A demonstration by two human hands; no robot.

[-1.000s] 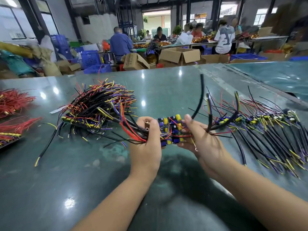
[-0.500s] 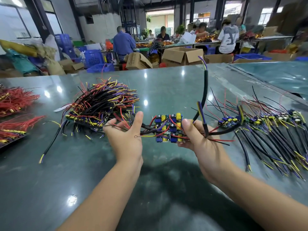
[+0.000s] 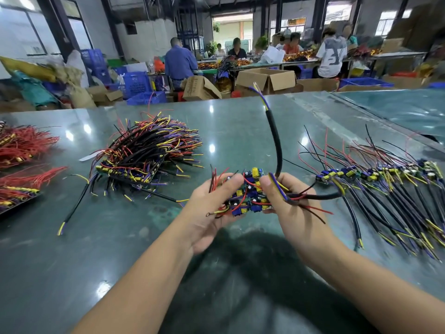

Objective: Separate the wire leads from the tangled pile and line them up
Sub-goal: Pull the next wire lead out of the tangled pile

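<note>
left hand (image 3: pixel 212 208) now back on boards (image 3: pixel 248 194), clear of pile (image 3: pixel 147 155) | right hand (image 3: pixel 286 203) pinches boards, leads | cluster freed; next: row (image 3: pixel 375 174)

Both forearms are bare to the frame edge; the left hand (image 3: pixel 207 213) and right hand (image 3: pixel 292 210) wear nothing.
</note>
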